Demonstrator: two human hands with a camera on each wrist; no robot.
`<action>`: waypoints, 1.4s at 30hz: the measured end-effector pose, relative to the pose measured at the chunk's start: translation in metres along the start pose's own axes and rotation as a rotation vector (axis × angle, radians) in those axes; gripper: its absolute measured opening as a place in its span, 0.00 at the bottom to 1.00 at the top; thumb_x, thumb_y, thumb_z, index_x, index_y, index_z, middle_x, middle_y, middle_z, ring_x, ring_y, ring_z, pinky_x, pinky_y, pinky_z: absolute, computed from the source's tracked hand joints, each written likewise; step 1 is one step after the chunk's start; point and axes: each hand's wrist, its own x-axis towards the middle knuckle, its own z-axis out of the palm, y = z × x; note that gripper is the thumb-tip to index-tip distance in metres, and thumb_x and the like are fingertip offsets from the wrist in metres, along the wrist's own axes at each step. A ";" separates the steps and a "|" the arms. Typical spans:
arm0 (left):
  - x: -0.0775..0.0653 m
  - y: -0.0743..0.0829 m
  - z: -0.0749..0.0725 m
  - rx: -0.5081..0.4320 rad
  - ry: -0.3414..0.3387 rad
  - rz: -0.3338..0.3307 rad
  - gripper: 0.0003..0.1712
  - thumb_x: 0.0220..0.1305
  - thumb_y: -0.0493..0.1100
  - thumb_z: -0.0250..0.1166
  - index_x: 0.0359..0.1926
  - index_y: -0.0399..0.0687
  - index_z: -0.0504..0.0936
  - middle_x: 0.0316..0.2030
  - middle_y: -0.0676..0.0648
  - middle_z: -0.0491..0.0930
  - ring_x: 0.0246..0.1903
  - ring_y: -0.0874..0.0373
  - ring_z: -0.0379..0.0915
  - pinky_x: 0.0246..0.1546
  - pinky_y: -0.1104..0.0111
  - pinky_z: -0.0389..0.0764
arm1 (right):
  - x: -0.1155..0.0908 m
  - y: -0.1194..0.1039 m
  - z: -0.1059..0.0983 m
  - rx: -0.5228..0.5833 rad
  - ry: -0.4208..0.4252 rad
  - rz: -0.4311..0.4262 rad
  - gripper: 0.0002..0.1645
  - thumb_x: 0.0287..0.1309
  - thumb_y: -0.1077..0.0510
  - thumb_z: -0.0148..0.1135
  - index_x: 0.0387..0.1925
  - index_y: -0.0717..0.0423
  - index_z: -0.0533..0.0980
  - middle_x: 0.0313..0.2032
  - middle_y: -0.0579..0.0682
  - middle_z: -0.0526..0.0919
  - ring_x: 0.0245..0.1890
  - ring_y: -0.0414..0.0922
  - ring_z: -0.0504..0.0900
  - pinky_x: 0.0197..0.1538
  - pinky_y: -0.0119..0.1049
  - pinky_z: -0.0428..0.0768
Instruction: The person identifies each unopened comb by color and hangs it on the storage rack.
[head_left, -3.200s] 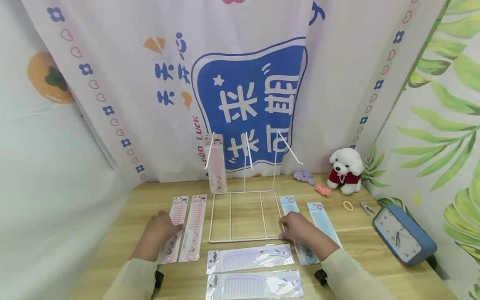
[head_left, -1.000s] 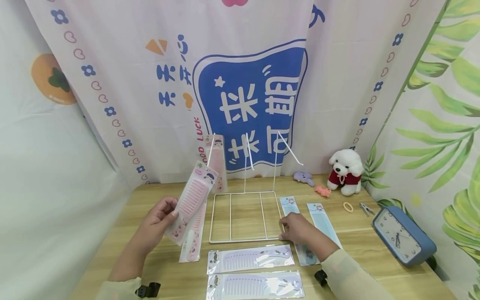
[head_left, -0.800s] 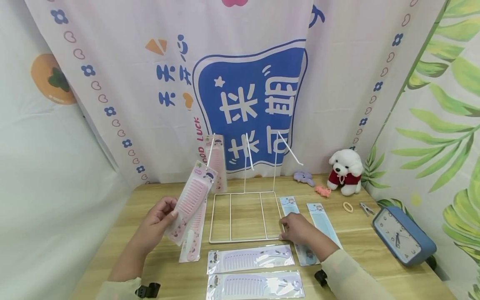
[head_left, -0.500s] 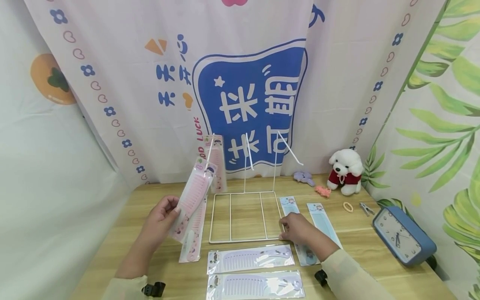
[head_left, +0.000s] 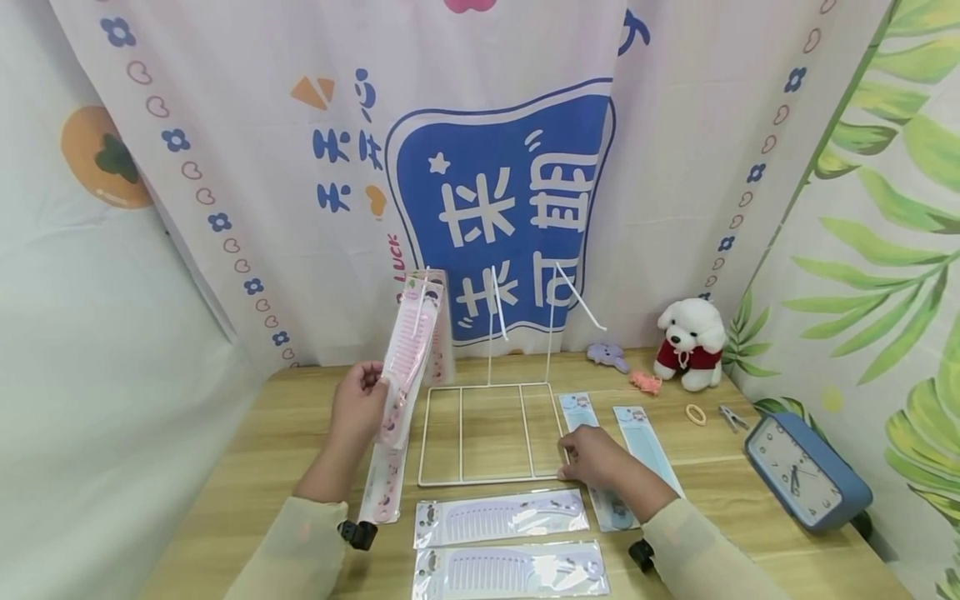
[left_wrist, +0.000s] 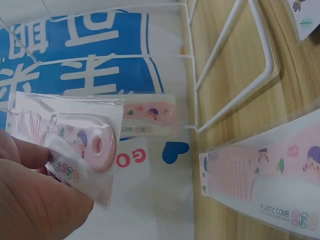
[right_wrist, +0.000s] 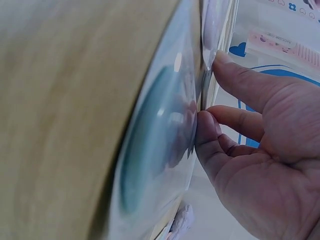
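My left hand (head_left: pixel 360 402) pinches the lower part of a packaged pink comb (head_left: pixel 405 367), tilted slightly right. Its top is up by the rear of the left hook (head_left: pixel 420 308) on a white wire rack (head_left: pixel 491 480), and the hook crosses in front of the packet. Another packaged pink comb (head_left: pixel 444 346) hangs behind it. In the left wrist view, thumb and finger grip the held packet near the comb's handle hole (left_wrist: pixel 98 145). My right hand (head_left: pixel 592 454) holds the rack's front right corner, over a packaged blue comb (head_left: pixel 576 408).
One pink comb (head_left: pixel 384 493) lies left of the rack, a second blue one (head_left: pixel 647 446) to the right, two purple ones (head_left: pixel 498 517) in front. Toward the right stand a plush dog (head_left: pixel 692 342) and a blue clock (head_left: pixel 810 468), near a clip (head_left: pixel 733 417) and hair ties (head_left: pixel 696 413).
My left hand took a pink comb from the table, lifted it to the left hook's tip, then moved it up and back along the hook. The right hand has stayed at the rack's corner.
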 end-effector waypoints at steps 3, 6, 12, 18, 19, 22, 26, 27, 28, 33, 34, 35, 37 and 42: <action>0.006 -0.002 0.006 0.003 0.019 0.012 0.21 0.81 0.36 0.54 0.69 0.36 0.73 0.60 0.37 0.77 0.59 0.47 0.74 0.67 0.57 0.79 | 0.000 0.001 0.000 -0.002 0.000 0.003 0.27 0.65 0.54 0.80 0.24 0.48 0.67 0.19 0.43 0.62 0.20 0.40 0.60 0.27 0.33 0.59; 0.012 -0.006 0.012 0.040 0.030 0.040 0.20 0.81 0.37 0.55 0.68 0.37 0.74 0.60 0.36 0.78 0.60 0.44 0.75 0.69 0.54 0.80 | 0.000 0.001 0.000 -0.001 0.001 0.004 0.26 0.65 0.54 0.80 0.24 0.48 0.68 0.19 0.43 0.62 0.20 0.40 0.60 0.27 0.33 0.59; 0.028 -0.017 0.024 0.136 0.015 0.090 0.15 0.82 0.38 0.56 0.64 0.38 0.76 0.61 0.35 0.80 0.62 0.40 0.78 0.68 0.48 0.83 | -0.001 0.000 -0.001 0.002 -0.005 0.006 0.25 0.65 0.53 0.79 0.24 0.48 0.69 0.19 0.42 0.62 0.20 0.39 0.60 0.27 0.33 0.59; 0.044 -0.022 0.037 0.159 -0.019 0.143 0.14 0.82 0.37 0.57 0.61 0.35 0.77 0.58 0.33 0.81 0.59 0.39 0.79 0.63 0.48 0.86 | -0.001 0.000 -0.001 0.006 -0.003 0.005 0.22 0.65 0.54 0.79 0.26 0.49 0.72 0.19 0.43 0.63 0.20 0.39 0.60 0.27 0.33 0.60; 0.046 -0.022 0.039 0.155 -0.018 0.144 0.14 0.82 0.37 0.57 0.60 0.35 0.77 0.57 0.33 0.81 0.58 0.40 0.79 0.63 0.48 0.86 | -0.001 0.000 -0.001 0.008 -0.003 0.005 0.21 0.65 0.54 0.79 0.26 0.50 0.73 0.19 0.43 0.63 0.20 0.40 0.60 0.27 0.33 0.60; 0.052 -0.023 0.043 0.145 -0.010 0.129 0.14 0.82 0.38 0.57 0.60 0.35 0.77 0.56 0.33 0.81 0.57 0.41 0.78 0.63 0.49 0.85 | 0.000 0.000 -0.001 0.006 -0.002 0.008 0.17 0.65 0.54 0.79 0.29 0.51 0.76 0.21 0.43 0.64 0.20 0.40 0.61 0.27 0.33 0.60; 0.056 -0.026 0.047 0.119 -0.003 0.108 0.13 0.81 0.37 0.57 0.60 0.34 0.77 0.56 0.33 0.80 0.58 0.40 0.78 0.64 0.48 0.84 | 0.000 0.001 -0.001 0.003 -0.004 0.009 0.18 0.65 0.54 0.80 0.29 0.51 0.76 0.21 0.44 0.64 0.20 0.40 0.61 0.27 0.34 0.60; 0.057 -0.026 0.048 0.114 -0.003 0.100 0.13 0.81 0.36 0.57 0.60 0.34 0.77 0.56 0.33 0.80 0.58 0.40 0.77 0.65 0.48 0.84 | 0.001 0.000 0.000 0.006 -0.002 0.008 0.19 0.65 0.54 0.80 0.29 0.51 0.75 0.20 0.44 0.64 0.20 0.40 0.61 0.27 0.34 0.60; 0.057 -0.026 0.049 0.110 -0.005 0.091 0.13 0.82 0.36 0.58 0.60 0.35 0.77 0.56 0.33 0.80 0.58 0.41 0.77 0.65 0.49 0.84 | 0.001 0.000 0.000 0.007 -0.002 0.008 0.20 0.65 0.54 0.80 0.27 0.52 0.74 0.20 0.44 0.64 0.20 0.40 0.61 0.27 0.34 0.60; 0.058 -0.025 0.050 0.101 -0.014 0.062 0.12 0.82 0.38 0.58 0.60 0.37 0.77 0.56 0.36 0.80 0.58 0.43 0.77 0.64 0.51 0.84 | 0.001 -0.001 0.002 0.008 0.003 0.016 0.23 0.64 0.54 0.80 0.25 0.51 0.72 0.20 0.44 0.64 0.21 0.40 0.61 0.27 0.34 0.59; 0.058 -0.025 0.050 0.102 -0.013 0.065 0.12 0.82 0.38 0.58 0.60 0.38 0.78 0.56 0.36 0.80 0.57 0.43 0.77 0.63 0.51 0.84 | 0.001 -0.001 0.002 0.007 0.005 0.017 0.23 0.64 0.54 0.80 0.25 0.50 0.72 0.20 0.44 0.63 0.21 0.40 0.61 0.27 0.34 0.59; 0.059 -0.024 0.050 0.099 -0.011 0.070 0.12 0.82 0.38 0.58 0.59 0.37 0.78 0.56 0.36 0.80 0.57 0.43 0.77 0.63 0.51 0.84 | 0.001 -0.001 0.002 0.007 0.006 0.018 0.23 0.64 0.54 0.80 0.25 0.50 0.71 0.20 0.44 0.63 0.21 0.40 0.61 0.28 0.34 0.59; 0.059 -0.024 0.050 0.097 -0.001 0.082 0.11 0.82 0.38 0.59 0.58 0.37 0.79 0.54 0.36 0.81 0.55 0.43 0.78 0.61 0.52 0.85 | 0.002 -0.001 0.002 0.004 0.008 0.015 0.24 0.64 0.54 0.80 0.25 0.51 0.70 0.20 0.44 0.63 0.21 0.40 0.61 0.28 0.34 0.59; 0.060 -0.024 0.050 0.095 0.002 0.094 0.10 0.81 0.37 0.60 0.56 0.37 0.80 0.52 0.37 0.81 0.53 0.45 0.78 0.59 0.54 0.84 | 0.002 -0.001 0.002 0.009 0.008 0.017 0.24 0.64 0.54 0.80 0.25 0.52 0.71 0.19 0.43 0.63 0.21 0.40 0.60 0.27 0.34 0.59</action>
